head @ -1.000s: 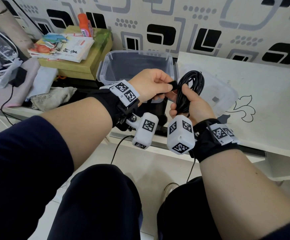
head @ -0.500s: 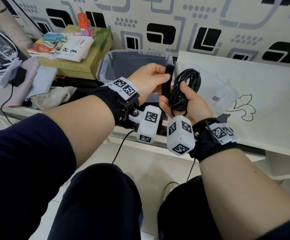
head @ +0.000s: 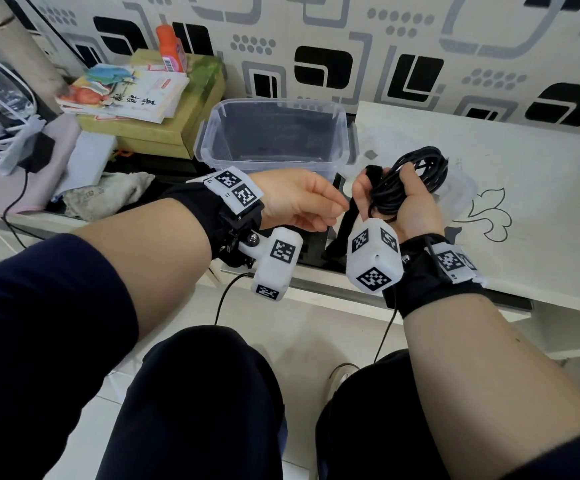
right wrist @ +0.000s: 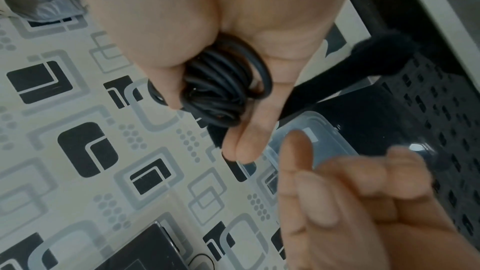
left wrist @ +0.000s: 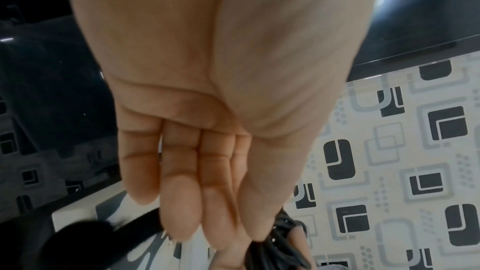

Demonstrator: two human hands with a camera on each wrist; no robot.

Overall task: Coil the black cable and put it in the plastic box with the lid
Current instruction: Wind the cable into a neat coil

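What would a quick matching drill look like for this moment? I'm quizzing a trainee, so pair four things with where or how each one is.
Things:
1. coiled black cable
2. clear plastic box
3. left hand
4. orange bottle

States:
a. empty, fingers relaxed
b. on the stacked books and boxes by the wall
c. gripped in the right hand
d. open on the shelf, nothing inside

Pairs: 1-c, 2-d, 3-a, 4-b
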